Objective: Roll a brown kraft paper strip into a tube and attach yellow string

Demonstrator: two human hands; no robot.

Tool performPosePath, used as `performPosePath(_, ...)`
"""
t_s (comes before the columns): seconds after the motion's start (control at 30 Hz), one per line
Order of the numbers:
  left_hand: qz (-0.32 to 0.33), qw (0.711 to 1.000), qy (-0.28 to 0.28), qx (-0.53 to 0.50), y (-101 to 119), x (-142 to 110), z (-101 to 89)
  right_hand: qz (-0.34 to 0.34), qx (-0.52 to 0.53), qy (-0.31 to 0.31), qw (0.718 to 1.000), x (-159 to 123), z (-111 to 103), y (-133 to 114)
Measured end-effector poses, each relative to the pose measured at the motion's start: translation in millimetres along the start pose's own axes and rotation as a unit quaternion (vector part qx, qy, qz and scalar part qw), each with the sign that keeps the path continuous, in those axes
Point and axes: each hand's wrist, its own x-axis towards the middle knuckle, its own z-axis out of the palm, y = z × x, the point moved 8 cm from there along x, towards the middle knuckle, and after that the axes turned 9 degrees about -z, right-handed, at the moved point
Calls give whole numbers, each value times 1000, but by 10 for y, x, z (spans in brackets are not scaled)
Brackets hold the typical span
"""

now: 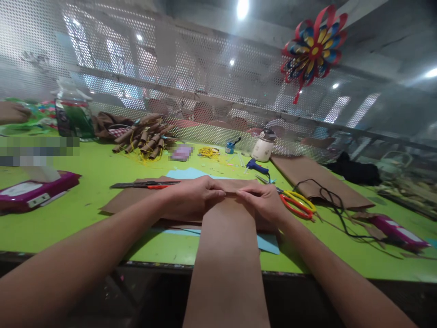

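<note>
2 forearms reach in from the lower corners, angled inward over the green table (102, 243). Left hand (196, 196) and right hand (268, 200) nearly level, backs up, fingertips turned toward each other. Both closed in a pinch on the far edge of a brown paper strip (228, 255); strip runs between the forearms, over the table's near edge, toward the wearer. Yellow-and-red-handled scissors (297, 205) just beside right hand.

Containers: large clear jar (75, 114), far left, dark green contents. Small blue pot (230, 147) at back, dark stick poking out. Cream bottle (263, 146), dark top; contents cannot be told. Magenta box (41, 193), left, white tissue standing up from it.
</note>
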Motion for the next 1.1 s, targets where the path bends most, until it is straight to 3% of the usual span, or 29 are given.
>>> performPosePath(0.2, 4, 1000, 1, -13, -26, 37, -13, 6, 5, 15, 1000, 9, -25, 70)
performPosePath(0.37, -6, 996, -82, -30, -16, 32, 31, 26, 12, 17, 999, -3, -18, 145)
performPosePath(0.47, -10, 994, -100, -46, -27, 26, 35, 19, 8, 5, 1000, -8, 4, 136)
performPosePath(0.6, -19, 994, -95, -45, -56, 17, 40, 17, 5, 6, 1000, -10, 8, 119)
performPosePath(0.77, -65, 994, -44, -77, -173, 16, 12, 34, 12, 19, 999, -6, -32, 157)
performPosePath(0.9, -66, 994, -6, -84, -217, 41, -47, 56, 42, 48, 996, -6, -90, 244)
performPosePath(1.1, -63, 985, -83, -139, -143, 47, -12, 82, 116, 51, 988, 16, -109, 375)
